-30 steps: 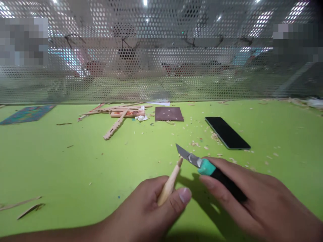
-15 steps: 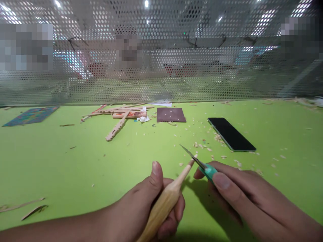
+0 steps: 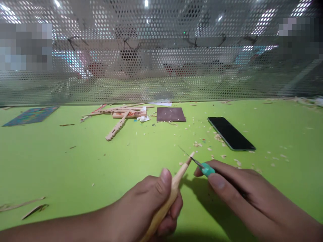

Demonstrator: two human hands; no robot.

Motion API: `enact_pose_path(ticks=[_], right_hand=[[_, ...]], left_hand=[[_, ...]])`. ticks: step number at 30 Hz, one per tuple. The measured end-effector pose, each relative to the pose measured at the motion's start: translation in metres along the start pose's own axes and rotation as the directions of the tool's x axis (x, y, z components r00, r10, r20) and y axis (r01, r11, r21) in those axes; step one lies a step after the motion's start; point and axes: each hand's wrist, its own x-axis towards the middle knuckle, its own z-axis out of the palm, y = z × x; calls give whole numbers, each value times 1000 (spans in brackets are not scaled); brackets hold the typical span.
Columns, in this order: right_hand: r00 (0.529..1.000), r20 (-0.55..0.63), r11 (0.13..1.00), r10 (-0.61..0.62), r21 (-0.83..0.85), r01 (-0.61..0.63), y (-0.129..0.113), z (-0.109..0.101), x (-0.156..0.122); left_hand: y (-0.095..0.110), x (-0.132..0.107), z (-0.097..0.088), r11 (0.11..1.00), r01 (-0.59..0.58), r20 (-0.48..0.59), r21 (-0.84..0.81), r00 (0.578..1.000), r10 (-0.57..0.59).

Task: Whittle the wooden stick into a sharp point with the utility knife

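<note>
A pale wooden stick (image 3: 177, 178), carved to a narrow tapered tip, slants up and away from me. My left hand (image 3: 153, 198) is wrapped round its thicker part, thumb lying along the top. In my right hand (image 3: 234, 191) is a carving knife (image 3: 208, 169) with a green handle, pinched between thumb and fingers. Its thin blade points up and left and lies against the stick near the tip. The lower end of the stick runs out of view at the bottom edge.
A black phone (image 3: 231, 133) lies on the green tabletop (image 3: 88, 161), with wood shavings (image 3: 198, 144) beside it. Farther back are a brown sandpaper-like sheet (image 3: 171, 114), several carved sticks (image 3: 118, 126) and a patterned mat (image 3: 30, 116). A perforated screen (image 3: 161, 77) stands behind.
The stick has turned slightly in my left hand, and its tip has shifted a little left. My left thumb has moved forward over it. The knife blade has tilted and shows its edge more.
</note>
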Motion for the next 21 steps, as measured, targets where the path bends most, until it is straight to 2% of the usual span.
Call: enact_pose_path(ticks=[4,8,11,13,18,21], right_hand=[[995,84,998,-51,-29,54,0,-3,4],[979,169,993,-110,-27,117,-1,-1,0],[958,267,995,-101,35,95,-5,4,-3],[947,308,995,-89,62,74,-8,7,-4],[958,263,993,-116,20,115,-11,8,-9],[973,204,991,-110,-55,123,-10,10,-16]], left_hand=[[4,-2,5,997,-67,51,39,997,65],[14,-2,14,986,-163,54,-18,985,164],[18,-2,17,971,-227,68,73,973,222],[16,-1,16,967,-218,62,135,976,211],[4,1,11,945,-111,-115,309,982,153],[2,2,12,937,-99,-114,334,983,144]])
